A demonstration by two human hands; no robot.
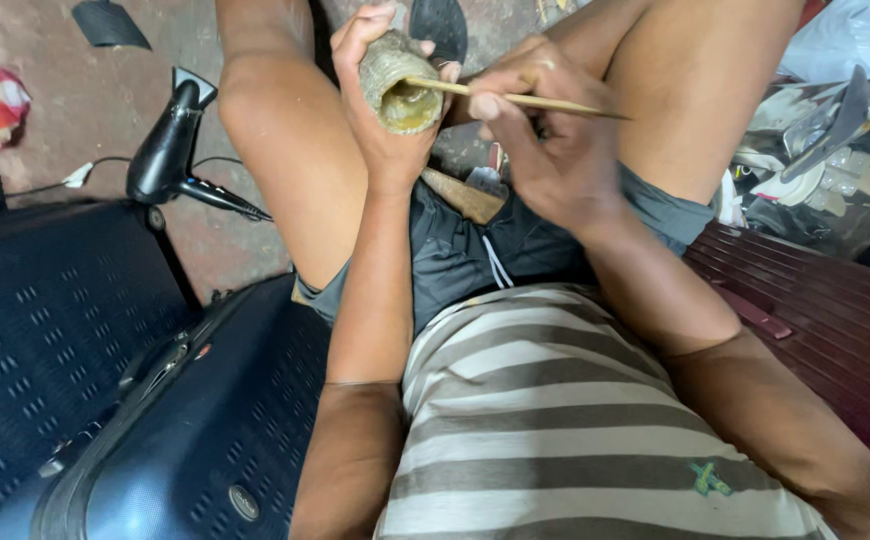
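My left hand (pixel 380 110) grips a dirty, glue-crusted can (pixel 402 88), tilted so its open mouth faces me; yellowish paste shows inside. My right hand (pixel 545 140) pinches a thin wooden stick (pixel 515 98), and the stick's left tip reaches into the can's mouth. Both hands are raised between my bare knees, above my dark shorts (pixel 475 250) and striped shirt (pixel 555 420).
A black hair dryer (pixel 170 150) with its cord lies on the concrete floor at left. A dark blue hard suitcase (pixel 185 440) stands beside my left leg, dark perforated seats (pixel 35 330) beyond it. A dark red slatted bench (pixel 825 320) is on the right, with piled shoe soles and tools (pixel 825 150) behind.
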